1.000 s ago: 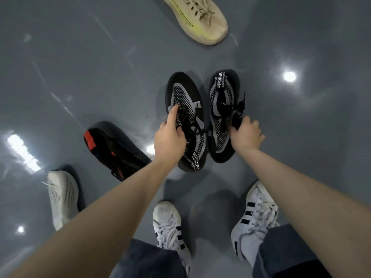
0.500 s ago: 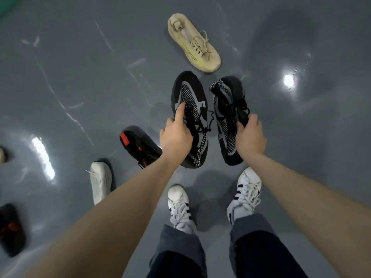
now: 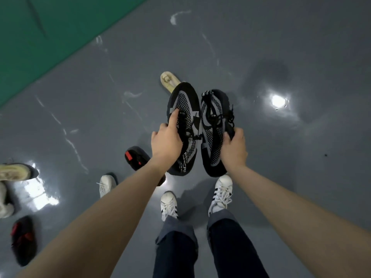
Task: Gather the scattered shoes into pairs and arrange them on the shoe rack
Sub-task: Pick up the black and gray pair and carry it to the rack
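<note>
Two matching black and grey mesh shoes hang side by side above the grey floor. My left hand (image 3: pixel 167 142) grips the left black-grey shoe (image 3: pixel 185 109) at its laces, index finger stretched along the upper. My right hand (image 3: pixel 233 147) grips the right black-grey shoe (image 3: pixel 213 117) at its outer side near the laces. The shoe rack is not in view.
On the floor lie a beige shoe (image 3: pixel 169 81) behind the held pair, a black-red shoe (image 3: pixel 135 158), a white shoe (image 3: pixel 106 185), another beige shoe (image 3: pixel 15 171), a whitish shoe (image 3: pixel 4 199) and a second black-red shoe (image 3: pixel 23 239) at left. My own white striped sneakers (image 3: pixel 220 192) stand below. A green mat (image 3: pixel 50 37) fills the far left.
Both hands have lifted the black-grey pair off the floor. The view has risen and pulled back, so more shoes at the left and the green mat show.
</note>
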A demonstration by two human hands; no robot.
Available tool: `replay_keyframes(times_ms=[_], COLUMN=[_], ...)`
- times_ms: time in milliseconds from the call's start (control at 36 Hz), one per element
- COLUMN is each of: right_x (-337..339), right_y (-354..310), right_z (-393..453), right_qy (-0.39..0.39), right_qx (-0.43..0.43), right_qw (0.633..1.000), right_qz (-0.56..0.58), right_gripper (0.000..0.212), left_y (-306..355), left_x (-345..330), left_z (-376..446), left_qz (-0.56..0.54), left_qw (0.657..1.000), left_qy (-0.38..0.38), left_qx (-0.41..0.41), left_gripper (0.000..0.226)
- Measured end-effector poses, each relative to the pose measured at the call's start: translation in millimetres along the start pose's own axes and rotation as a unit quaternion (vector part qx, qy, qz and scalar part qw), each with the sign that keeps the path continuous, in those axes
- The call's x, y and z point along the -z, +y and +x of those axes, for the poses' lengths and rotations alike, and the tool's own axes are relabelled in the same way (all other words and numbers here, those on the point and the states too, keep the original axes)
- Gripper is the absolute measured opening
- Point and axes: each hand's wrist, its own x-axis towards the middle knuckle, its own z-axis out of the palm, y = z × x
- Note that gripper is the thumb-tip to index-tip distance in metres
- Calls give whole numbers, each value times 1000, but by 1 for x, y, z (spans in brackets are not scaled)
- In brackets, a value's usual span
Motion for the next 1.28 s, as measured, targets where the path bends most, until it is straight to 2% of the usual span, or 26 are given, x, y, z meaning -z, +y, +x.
replay_keyframes(times_ms=[222,333,583,778,833,1000,1111,1167,1278], right_x=[89,118,172,197,209,241,263,269,276], right_y=[-17,-16,-11,16,33,88,148,166,231], right_z=[-47,-69,-151,-235,-268,-350,-419,-440,-515], right_qy=[43,66,196,342,382,436,488,494,521], right_qx=[-26,-36,-50,-146,-187,-267,-318,-329,-374], right_qw=[997,993,968,925,901,849,794,781,732], right_qz=[53,88,151,77,91,133,175,192,228], right_gripper=[18,3,5,19,20,25,23,23,22], left_y=[68,96,130,167,182,218,242,250,256], left_x=[43,62,97,101,93,60,18,5,-41], left_z=[-50,-73,-123,-191,-220,-310,-394,-420,-510], left_qz=[7,12,55,116,122,157,173,178,198], left_qw=[997,993,964,905,877,809,751,741,688], left_qy=[6,-6,-7,-17,-42,-89,-132,-145,-178], left_qx=[-79,-117,-260,-408,-463,-560,-623,-630,-675], left_gripper=[64,60,58,53,52,52,52,52,51])
